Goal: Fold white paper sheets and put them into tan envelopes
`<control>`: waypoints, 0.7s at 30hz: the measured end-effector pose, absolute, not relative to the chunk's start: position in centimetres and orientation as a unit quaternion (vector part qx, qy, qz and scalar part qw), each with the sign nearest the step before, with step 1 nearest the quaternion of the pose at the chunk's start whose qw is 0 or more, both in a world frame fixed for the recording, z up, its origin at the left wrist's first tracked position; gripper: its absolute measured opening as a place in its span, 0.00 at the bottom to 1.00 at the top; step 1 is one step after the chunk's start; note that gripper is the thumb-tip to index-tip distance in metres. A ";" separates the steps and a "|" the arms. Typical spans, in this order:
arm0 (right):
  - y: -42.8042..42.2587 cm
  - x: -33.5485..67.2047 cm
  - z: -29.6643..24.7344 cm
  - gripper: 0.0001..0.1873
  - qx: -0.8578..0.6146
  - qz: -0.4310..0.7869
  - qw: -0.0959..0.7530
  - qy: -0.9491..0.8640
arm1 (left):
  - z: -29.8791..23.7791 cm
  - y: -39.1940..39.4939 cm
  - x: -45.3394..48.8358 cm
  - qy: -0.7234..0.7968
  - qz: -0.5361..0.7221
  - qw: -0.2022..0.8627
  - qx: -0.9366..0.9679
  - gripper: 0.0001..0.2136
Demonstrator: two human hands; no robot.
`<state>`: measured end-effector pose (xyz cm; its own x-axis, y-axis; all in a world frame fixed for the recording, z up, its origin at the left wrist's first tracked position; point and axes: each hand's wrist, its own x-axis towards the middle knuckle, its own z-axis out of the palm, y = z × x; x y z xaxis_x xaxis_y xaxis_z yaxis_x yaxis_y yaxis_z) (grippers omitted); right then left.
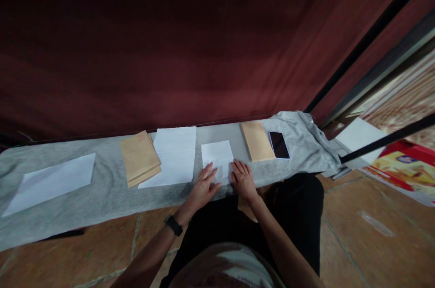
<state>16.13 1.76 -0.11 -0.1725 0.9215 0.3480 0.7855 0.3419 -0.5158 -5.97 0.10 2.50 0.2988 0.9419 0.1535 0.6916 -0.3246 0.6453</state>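
A small folded sheet of white paper (217,150) lies in front of me on the grey cloth. My left hand (204,184) rests on its lower left part, fingers stretched out and a little apart. At the paper's lower right edge lies my right hand (244,180), palm down with the fingers extended. Neither hand grips anything. Left of the folded paper is a larger white sheet (176,154) with a crease across it. Several brown envelopes (139,156) overlap that sheet's left side. Another brown envelope stack (257,141) lies to the right, beside a dark-screened phone (279,145).
The grey cloth (108,197) covers a long, narrow bench against a dark red curtain (170,75). Another white sheet (50,181) lies at the far left. Black poles (367,43) and a red and yellow printed box (408,165) are at the right, above the tiled floor (353,229).
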 end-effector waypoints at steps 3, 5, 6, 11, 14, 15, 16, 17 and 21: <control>1.1 15.8 -0.3 0.26 -0.561 0.082 0.292 -0.770 | 2.5 1.4 -5.8 0.636 0.410 0.342 0.557 0.20; 0.9 15.8 -0.4 0.26 -0.561 0.074 0.292 -0.771 | 2.9 2.8 -5.8 0.668 0.468 0.407 0.412 0.18; 0.9 15.8 -0.4 0.26 -0.562 0.071 0.294 -0.770 | 3.2 3.5 -5.8 0.677 0.486 0.424 0.355 0.18; 0.9 16.0 -0.4 0.26 -0.556 0.072 0.307 -0.769 | 4.2 6.2 -5.9 0.691 0.486 0.454 0.283 0.21; 0.9 16.2 -0.5 0.26 -0.551 0.085 0.323 -0.765 | 4.6 6.8 -6.0 0.688 0.469 0.471 0.291 0.17; 0.9 16.3 -0.5 0.26 -0.550 0.092 0.329 -0.762 | 4.8 6.8 -6.0 0.684 0.465 0.476 0.297 0.16; 1.0 16.4 -0.7 0.26 -0.552 0.103 0.338 -0.756 | 5.1 6.9 -6.0 0.680 0.463 0.481 0.304 0.15; 1.1 16.5 -0.8 0.26 -0.555 0.117 0.350 -0.746 | 5.4 6.9 -6.0 0.674 0.461 0.485 0.312 0.14; 2.7 16.8 -1.4 0.27 -0.574 0.224 0.445 -0.650 | 7.2 6.9 -6.3 0.641 0.456 0.508 0.351 0.15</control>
